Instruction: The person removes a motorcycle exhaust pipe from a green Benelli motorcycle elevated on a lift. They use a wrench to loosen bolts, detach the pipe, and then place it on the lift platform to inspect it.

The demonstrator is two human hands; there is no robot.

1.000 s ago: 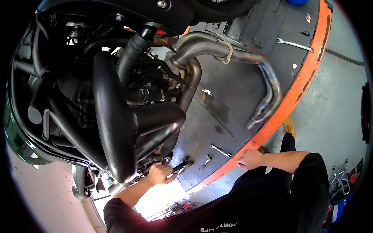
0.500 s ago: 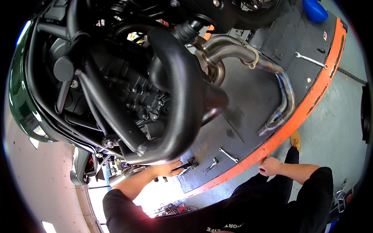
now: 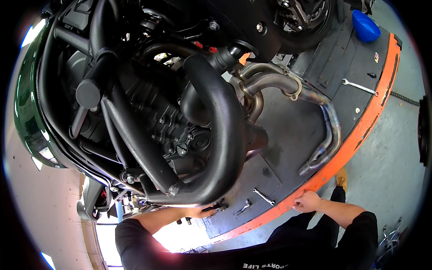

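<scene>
Low on the motorcycle, my left hand grips a black-handled tool under the big bent black tube; that tube partly hides my fingers. Behind it are the dark engine and steel exhaust pipes running out over the grey platform. My right hand is curled closed by the platform's orange rim; whatever it holds, if anything, I cannot make out. A small combination wrench and another small metal tool lie between my hands.
A longer wrench, a small black fitting and a blue funnel sit on the platform's far right part. A wheel is at the top. Beyond the rim are grey floor and a ribbed black hose.
My view has shifted, bringing the blue funnel fully into sight and the bent tube lower and further right. My left hand, still on the tool, is now more hidden behind that tube.
</scene>
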